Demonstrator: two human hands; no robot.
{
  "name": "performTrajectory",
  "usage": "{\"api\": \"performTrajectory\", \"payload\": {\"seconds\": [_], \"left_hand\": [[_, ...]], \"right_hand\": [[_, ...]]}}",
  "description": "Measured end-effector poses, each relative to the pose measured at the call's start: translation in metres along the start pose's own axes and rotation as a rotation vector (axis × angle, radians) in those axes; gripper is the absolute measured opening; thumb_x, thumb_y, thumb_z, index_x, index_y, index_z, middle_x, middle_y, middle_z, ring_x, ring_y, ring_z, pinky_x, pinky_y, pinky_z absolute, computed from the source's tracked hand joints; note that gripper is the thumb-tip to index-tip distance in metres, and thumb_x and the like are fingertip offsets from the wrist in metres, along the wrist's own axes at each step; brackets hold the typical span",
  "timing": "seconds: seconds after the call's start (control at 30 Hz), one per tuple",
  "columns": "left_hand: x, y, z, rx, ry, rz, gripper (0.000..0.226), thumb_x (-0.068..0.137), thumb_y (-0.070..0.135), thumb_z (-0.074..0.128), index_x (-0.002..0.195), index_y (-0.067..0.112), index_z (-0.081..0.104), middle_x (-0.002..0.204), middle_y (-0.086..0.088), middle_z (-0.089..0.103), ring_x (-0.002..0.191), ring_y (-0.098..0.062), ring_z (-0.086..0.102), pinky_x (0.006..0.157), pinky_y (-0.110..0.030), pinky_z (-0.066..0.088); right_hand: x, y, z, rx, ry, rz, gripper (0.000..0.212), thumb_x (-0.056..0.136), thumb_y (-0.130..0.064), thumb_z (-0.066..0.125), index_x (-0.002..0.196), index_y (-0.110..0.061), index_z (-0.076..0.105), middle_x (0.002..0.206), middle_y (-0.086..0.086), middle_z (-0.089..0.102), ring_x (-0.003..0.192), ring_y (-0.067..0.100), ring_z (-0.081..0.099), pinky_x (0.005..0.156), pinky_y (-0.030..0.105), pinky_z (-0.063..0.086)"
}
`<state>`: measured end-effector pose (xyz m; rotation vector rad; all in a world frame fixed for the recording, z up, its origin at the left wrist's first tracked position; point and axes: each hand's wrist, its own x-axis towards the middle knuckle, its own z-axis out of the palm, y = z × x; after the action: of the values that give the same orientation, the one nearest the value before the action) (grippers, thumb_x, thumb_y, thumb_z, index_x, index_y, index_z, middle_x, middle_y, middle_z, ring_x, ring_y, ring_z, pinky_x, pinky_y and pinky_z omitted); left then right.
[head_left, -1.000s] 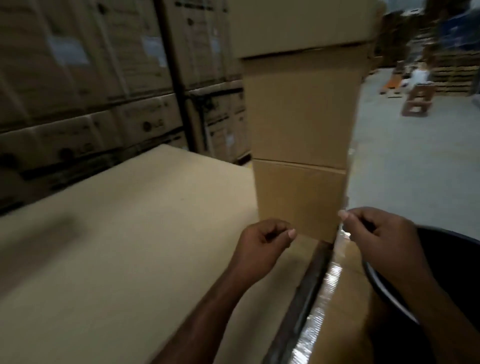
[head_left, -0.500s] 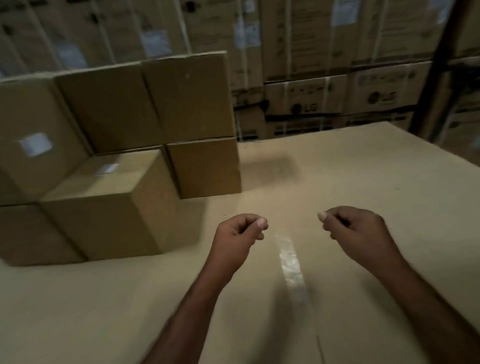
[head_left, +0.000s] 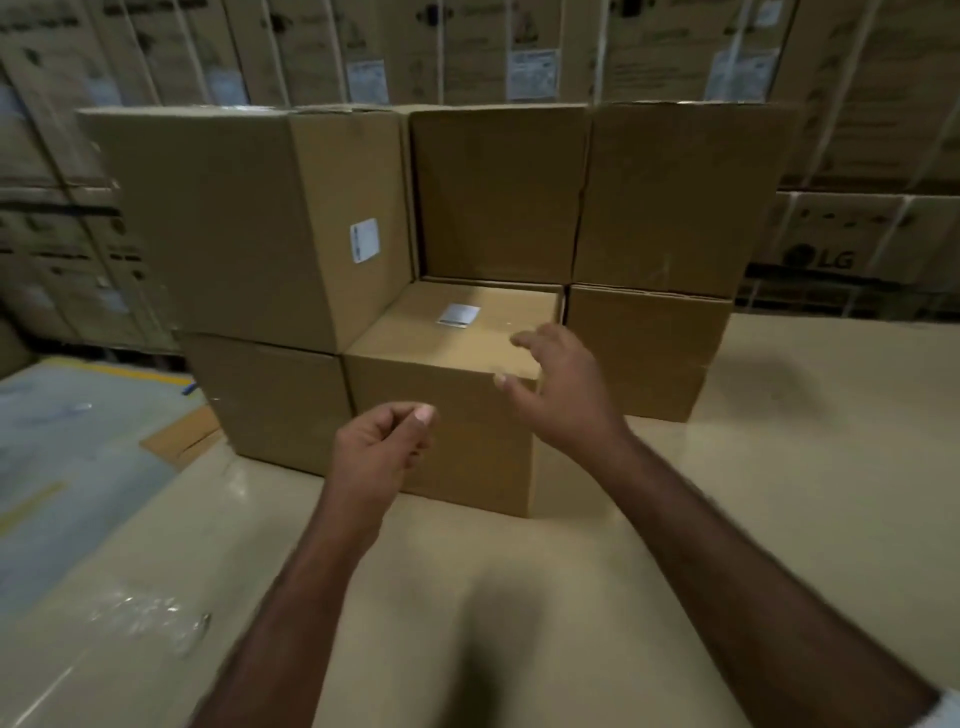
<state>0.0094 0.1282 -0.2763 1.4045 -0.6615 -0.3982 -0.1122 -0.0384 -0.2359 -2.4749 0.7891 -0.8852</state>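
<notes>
The small cardboard box (head_left: 447, 384) sits at the front of a stack on the broad tan surface (head_left: 779, 467), directly ahead of both hands. The right hand (head_left: 558, 389) is released, its fingers spread and loosely bent over the box's near right top corner; whether the fingertips touch the edge cannot be told. The left hand (head_left: 382, 449) is clenched in front of the box's front face, thumb tip against the forefinger, with nothing visible in it. The box is plain brown corrugated board, squarish and matt, with crisp edges and a small white label (head_left: 458, 315) on its flat top. Taller boxes (head_left: 249, 218) of the same board press against its left side and back. A crumpled scrap of clear film (head_left: 150, 618) lies glossy on the surface at near left.
</notes>
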Motion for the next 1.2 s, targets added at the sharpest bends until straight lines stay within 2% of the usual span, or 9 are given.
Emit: {"api": "performTrajectory", "payload": {"seconds": [0.13, 0.27, 0.5, 0.7, 0.8, 0.87, 1.0, 1.1, 1.2], "left_hand": [[0.030, -0.010, -0.042, -0.003, 0.038, -0.036, 0.009, 0.095, 0.019, 0.067, 0.096, 0.016, 0.076, 0.086, -0.006, 0.071, 0.082, -0.019, 0.060, 0.076, -0.036, 0.049], [0.056, -0.014, -0.054, 0.006, 0.073, -0.006, 0.007, 0.095, 0.018, 0.068, 0.096, 0.023, 0.073, 0.086, 0.005, 0.068, 0.084, -0.012, 0.059, 0.076, -0.029, 0.049], [0.076, -0.022, -0.040, -0.007, 0.180, -0.089, 0.031, 0.094, 0.037, 0.069, 0.122, 0.027, 0.061, 0.126, -0.002, 0.064, 0.115, -0.013, 0.062, 0.088, -0.029, 0.052], [0.058, 0.004, -0.002, -0.040, -0.180, -0.120, 0.053, 0.081, 0.070, 0.061, 0.117, 0.031, 0.064, 0.118, 0.007, 0.068, 0.110, -0.012, 0.063, 0.087, -0.034, 0.049], [0.055, 0.007, 0.026, 0.174, -0.233, -0.094, 0.056, 0.086, 0.052, 0.072, 0.132, 0.023, 0.061, 0.125, 0.004, 0.066, 0.115, -0.015, 0.061, 0.093, -0.034, 0.050], [0.051, 0.009, 0.043, 0.253, -0.242, -0.102, 0.060, 0.088, 0.044, 0.074, 0.138, 0.017, 0.057, 0.128, 0.000, 0.063, 0.114, -0.016, 0.061, 0.095, -0.033, 0.051], [0.030, 0.014, 0.077, 0.470, -0.350, 0.018, 0.064, 0.084, 0.040, 0.079, 0.138, 0.015, 0.056, 0.127, 0.004, 0.060, 0.109, -0.013, 0.059, 0.085, -0.025, 0.050], [0.017, 0.018, 0.085, 0.404, -0.492, 0.031, 0.059, 0.082, 0.030, 0.082, 0.135, 0.021, 0.058, 0.115, 0.015, 0.061, 0.102, -0.002, 0.060, 0.072, -0.008, 0.046], [0.014, 0.024, 0.086, 0.417, -0.674, 0.012, 0.058, 0.074, 0.034, 0.083, 0.129, 0.030, 0.063, 0.119, 0.015, 0.065, 0.110, -0.003, 0.062, 0.085, -0.016, 0.050]], "right_hand": [[0.024, 0.003, 0.049, -0.224, -0.132, 0.104, 0.069, 0.092, -0.048, 0.063, 0.151, -0.032, 0.033, 0.163, 0.001, 0.020, 0.151, 0.028, 0.013, 0.114, 0.053, 0.035], [0.017, 0.019, 0.067, -0.264, -0.055, 0.121, 0.058, 0.093, -0.029, 0.066, 0.146, -0.029, 0.043, 0.158, -0.003, 0.034, 0.150, 0.028, 0.017, 0.112, 0.049, 0.036], [-0.028, 0.044, 0.027, -0.109, 0.154, 0.135, 0.053, 0.084, -0.007, 0.075, 0.135, -0.009, 0.060, 0.143, 0.014, 0.055, 0.138, 0.040, 0.042, 0.113, 0.035, 0.025], [-0.114, 0.035, -0.034, -0.215, 0.115, 0.038, 0.051, 0.072, -0.007, 0.086, 0.121, -0.011, 0.071, 0.129, 0.009, 0.066, 0.125, 0.034, 0.056, 0.108, 0.042, 0.034], [-0.145, 0.018, -0.075, -0.238, 0.031, -0.020, 0.030, 0.075, -0.015, 0.085, 0.104, -0.019, 0.078, 0.107, -0.005, 0.075, 0.102, 0.008, 0.066, 0.089, 0.023, 0.052], [-0.155, 0.004, -0.104, -0.209, -0.056, 0.088, 0.019, 0.084, -0.029, 0.074, 0.102, -0.029, 0.078, 0.097, -0.019, 0.073, 0.090, -0.002, 0.064, 0.077, 0.005, 0.045], [-0.160, 0.009, -0.143, -0.126, -0.003, 0.248, 0.036, 0.079, -0.054, 0.060, 0.104, -0.035, 0.076, 0.089, -0.028, 0.070, 0.084, -0.005, 0.065, 0.075, 0.022, 0.056], [-0.153, 0.024, -0.163, -0.103, 0.147, 0.243, 0.025, 0.083, -0.044, 0.065, 0.101, -0.031, 0.077, 0.083, -0.028, 0.068, 0.085, -0.005, 0.064, 0.076, 0.019, 0.054], [-0.137, 0.044, -0.177, -0.226, 0.141, 0.289, 0.026, 0.089, -0.038, 0.069, 0.111, -0.025, 0.074, 0.108, -0.012, 0.071, 0.098, 0.002, 0.062, 0.084, 0.023, 0.047]]}}
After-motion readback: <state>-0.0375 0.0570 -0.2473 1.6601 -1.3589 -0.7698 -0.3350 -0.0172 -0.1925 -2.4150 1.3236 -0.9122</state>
